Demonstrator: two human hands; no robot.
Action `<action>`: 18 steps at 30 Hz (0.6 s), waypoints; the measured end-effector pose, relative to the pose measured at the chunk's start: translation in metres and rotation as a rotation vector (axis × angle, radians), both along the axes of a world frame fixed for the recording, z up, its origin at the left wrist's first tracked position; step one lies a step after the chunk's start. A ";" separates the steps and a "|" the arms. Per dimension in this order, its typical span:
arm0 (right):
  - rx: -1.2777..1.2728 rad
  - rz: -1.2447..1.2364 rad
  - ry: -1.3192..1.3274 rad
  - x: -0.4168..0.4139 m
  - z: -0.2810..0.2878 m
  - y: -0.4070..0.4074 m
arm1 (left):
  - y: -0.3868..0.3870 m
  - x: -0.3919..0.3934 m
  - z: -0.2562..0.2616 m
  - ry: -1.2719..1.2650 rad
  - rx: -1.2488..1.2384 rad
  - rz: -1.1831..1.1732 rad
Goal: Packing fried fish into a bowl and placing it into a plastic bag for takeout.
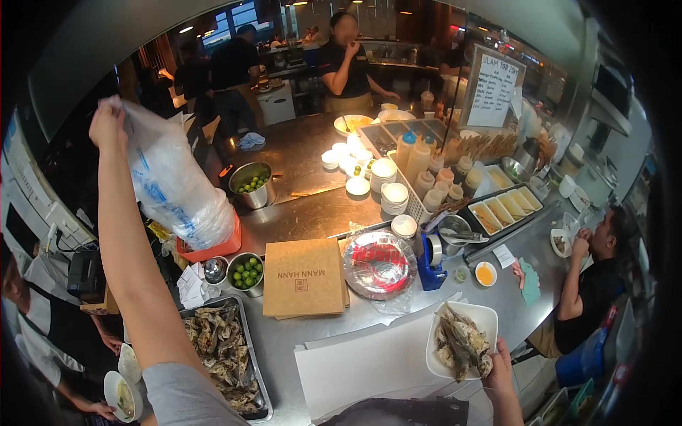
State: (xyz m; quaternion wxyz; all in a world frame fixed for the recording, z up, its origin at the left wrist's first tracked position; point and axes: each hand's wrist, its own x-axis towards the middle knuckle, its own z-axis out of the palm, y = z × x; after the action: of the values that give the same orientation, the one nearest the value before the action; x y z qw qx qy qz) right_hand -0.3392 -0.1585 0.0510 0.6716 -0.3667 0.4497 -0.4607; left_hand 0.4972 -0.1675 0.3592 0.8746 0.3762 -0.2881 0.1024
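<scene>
Raised high at the upper left, my left hand pinches the top of a large clear plastic bag with blue print. The bag bulges with pale plastic and its base sits in an orange-red container. At the lower right my right hand grips the rim of a white square bowl of oysters in the shell. Below the bowl lies a long white cardboard piece. Under my left arm, a metal tray is filled with more oysters.
Brown cardboard boxes, plastic-wrapped foil plates, a blue tape dispenser and a metal pot of green citrus line the steel counter. Squeeze bottles and stacked white bowls stand beyond. People are across the counter and at both sides.
</scene>
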 end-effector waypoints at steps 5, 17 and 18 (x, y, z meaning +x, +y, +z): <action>-0.061 0.031 -0.017 -0.020 -0.003 0.001 | 0.008 -0.132 0.100 -0.412 -0.094 -0.250; -0.137 0.228 0.088 -0.126 -0.025 -0.051 | 0.058 -0.583 -0.351 0.420 0.557 -1.171; -0.123 0.281 0.097 -0.156 -0.050 -0.076 | 0.076 -0.596 -0.374 0.295 0.785 -1.238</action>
State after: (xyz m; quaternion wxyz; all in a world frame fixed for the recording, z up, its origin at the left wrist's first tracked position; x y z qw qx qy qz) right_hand -0.4956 -0.2344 0.0014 0.6831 -0.4883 0.3971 -0.3706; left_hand -0.0985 -0.0911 -0.0145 0.6036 0.4396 -0.3423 -0.5703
